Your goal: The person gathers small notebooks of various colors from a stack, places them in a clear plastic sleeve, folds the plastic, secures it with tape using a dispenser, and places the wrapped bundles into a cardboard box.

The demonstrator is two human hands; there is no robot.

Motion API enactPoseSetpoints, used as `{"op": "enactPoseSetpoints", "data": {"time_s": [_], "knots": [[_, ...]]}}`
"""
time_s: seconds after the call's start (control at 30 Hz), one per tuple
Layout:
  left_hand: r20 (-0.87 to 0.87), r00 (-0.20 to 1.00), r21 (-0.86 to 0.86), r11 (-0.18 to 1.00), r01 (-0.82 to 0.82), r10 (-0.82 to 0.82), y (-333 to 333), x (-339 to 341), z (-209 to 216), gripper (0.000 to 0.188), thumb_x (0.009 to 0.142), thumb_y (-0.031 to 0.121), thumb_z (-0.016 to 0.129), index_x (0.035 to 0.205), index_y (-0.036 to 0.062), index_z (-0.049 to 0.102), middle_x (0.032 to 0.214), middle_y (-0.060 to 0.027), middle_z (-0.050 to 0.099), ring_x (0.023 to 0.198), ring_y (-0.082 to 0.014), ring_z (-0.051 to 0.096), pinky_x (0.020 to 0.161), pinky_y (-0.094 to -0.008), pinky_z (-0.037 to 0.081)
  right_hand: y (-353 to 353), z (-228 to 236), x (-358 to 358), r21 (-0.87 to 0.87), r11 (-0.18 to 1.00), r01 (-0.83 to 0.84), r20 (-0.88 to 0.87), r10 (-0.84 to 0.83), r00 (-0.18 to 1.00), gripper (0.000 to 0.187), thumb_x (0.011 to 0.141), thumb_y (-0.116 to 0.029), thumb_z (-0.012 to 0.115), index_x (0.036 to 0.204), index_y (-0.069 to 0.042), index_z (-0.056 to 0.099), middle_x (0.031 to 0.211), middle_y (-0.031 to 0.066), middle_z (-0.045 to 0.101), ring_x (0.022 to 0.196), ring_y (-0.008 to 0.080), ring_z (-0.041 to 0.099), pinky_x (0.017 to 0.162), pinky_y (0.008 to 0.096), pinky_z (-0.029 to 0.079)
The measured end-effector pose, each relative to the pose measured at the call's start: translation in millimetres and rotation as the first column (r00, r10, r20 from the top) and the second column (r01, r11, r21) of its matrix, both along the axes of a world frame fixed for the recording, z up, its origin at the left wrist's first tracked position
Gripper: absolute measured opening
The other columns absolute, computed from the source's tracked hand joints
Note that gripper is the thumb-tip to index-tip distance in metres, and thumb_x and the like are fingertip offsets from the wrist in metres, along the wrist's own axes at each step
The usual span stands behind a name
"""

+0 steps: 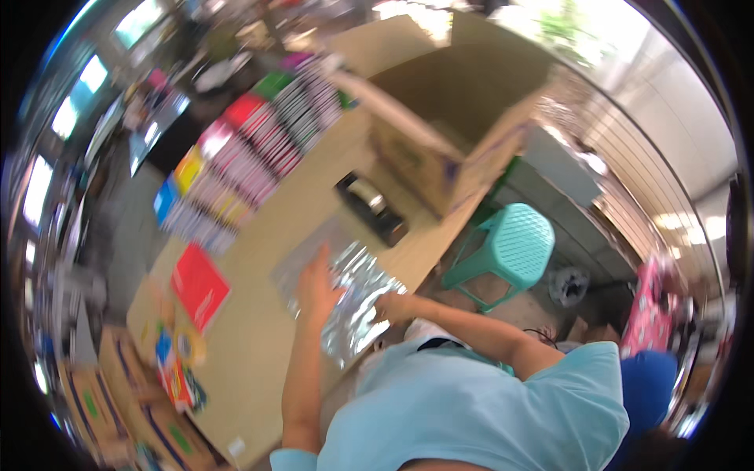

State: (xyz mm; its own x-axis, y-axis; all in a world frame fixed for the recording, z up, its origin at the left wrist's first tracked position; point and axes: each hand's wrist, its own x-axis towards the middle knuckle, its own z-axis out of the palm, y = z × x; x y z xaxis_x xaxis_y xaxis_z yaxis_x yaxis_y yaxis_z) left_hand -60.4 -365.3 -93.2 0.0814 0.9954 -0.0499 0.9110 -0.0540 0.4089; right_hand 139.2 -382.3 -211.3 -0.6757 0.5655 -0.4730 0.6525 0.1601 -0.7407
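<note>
A shiny clear plastic bag lies flat and crinkled on the table near my body. My left hand rests on its left part, with the fingers stretched out and the thumb apart. At the bag's right edge, my right hand has its fingers curled in, closed on the plastic; blur softens the fingertips. Beyond the bag is a black tape dispenser with a roll in it. A red booklet lies to the left on the table.
Stacks of colourful books line the table's far left side. A large open cardboard box occupies the far right end. A green plastic stool stands right of the table. Small coloured packets lie near the left edge, beside cardboard boxes.
</note>
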Motion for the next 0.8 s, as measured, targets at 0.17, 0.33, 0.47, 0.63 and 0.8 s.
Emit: {"op": "enactPoseSetpoints", "data": {"time_s": [0.17, 0.33, 0.47, 0.63, 0.8], "knots": [[0.623, 0.782, 0.244, 0.94, -0.238, 0.036, -12, -72, -25, 0.08, 0.072, 0.017, 0.085, 0.139, 0.0007, 0.045, 0.134, -0.0171, 0.053, 0.119, -0.0293, 0.054, 0.101, -0.0392, 0.043, -33, 39, 32, -0.162, 0.956, 0.243, -0.132, -0.265, 0.955, 0.043, 0.086, -0.044, 0.07, 0.098, -0.003, 0.069, 0.072, 0.007, 0.068, 0.059, 0.0168, 0.067, 0.054, 0.0291, 0.056], [0.976, 0.211, -0.04, 0.994, -0.099, 0.061, -27, -45, 11, 0.075, 0.081, 0.016, 0.076, 0.145, 0.0083, 0.038, 0.133, -0.0141, 0.052, 0.12, -0.0289, 0.052, 0.102, -0.0419, 0.043, -109, 60, 58, -0.337, 0.795, 0.505, -0.356, -0.604, 0.713, 0.058, 0.081, -0.041, 0.078, 0.122, -0.004, 0.06, 0.097, 0.0116, 0.069, 0.083, 0.0188, 0.069, 0.069, 0.0323, 0.058], [0.894, -0.232, -0.212, 0.819, 0.534, 0.383, -45, -2, -48, 0.078, 0.079, 0.022, 0.076, 0.145, 0.0048, 0.036, 0.133, -0.0139, 0.052, 0.122, -0.0304, 0.051, 0.102, -0.0473, 0.043, -177, 117, 49, -0.45, 0.595, 0.666, -0.753, -0.654, 0.075, 0.092, 0.07, -0.038, 0.087, 0.142, -0.008, 0.039, 0.126, 0.0115, 0.058, 0.111, 0.0205, 0.059, 0.094, 0.0355, 0.048], [0.95, 0.273, -0.159, 0.52, 0.839, -0.151, -134, 110, -32, 0.095, 0.06, 0.003, 0.088, 0.141, 0.0023, 0.038, 0.132, -0.0125, 0.052, 0.125, -0.0253, 0.049, 0.105, -0.04, 0.042, -242, 137, 93, -0.346, 0.279, 0.896, -0.792, -0.598, -0.12, 0.081, 0.065, -0.016, 0.088, 0.132, -0.008, 0.043, 0.117, 0.0056, 0.056, 0.113, 0.0147, 0.051, 0.1, 0.0317, 0.042], [0.964, 0.074, 0.021, 0.352, 0.936, -0.255, -199, 181, 16, 0.121, 0.061, 0.01, 0.09, 0.153, 0.0103, 0.012, 0.146, -0.0142, 0.029, 0.132, -0.0279, 0.04, 0.109, -0.0426, 0.036, -340, 130, 142, -0.148, 0.215, 0.965, -0.747, -0.664, 0.034, 0.081, 0.06, -0.009, 0.086, 0.13, -0.006, 0.045, 0.115, 0.0062, 0.058, 0.11, 0.0145, 0.055, 0.098, 0.0306, 0.044]]}}
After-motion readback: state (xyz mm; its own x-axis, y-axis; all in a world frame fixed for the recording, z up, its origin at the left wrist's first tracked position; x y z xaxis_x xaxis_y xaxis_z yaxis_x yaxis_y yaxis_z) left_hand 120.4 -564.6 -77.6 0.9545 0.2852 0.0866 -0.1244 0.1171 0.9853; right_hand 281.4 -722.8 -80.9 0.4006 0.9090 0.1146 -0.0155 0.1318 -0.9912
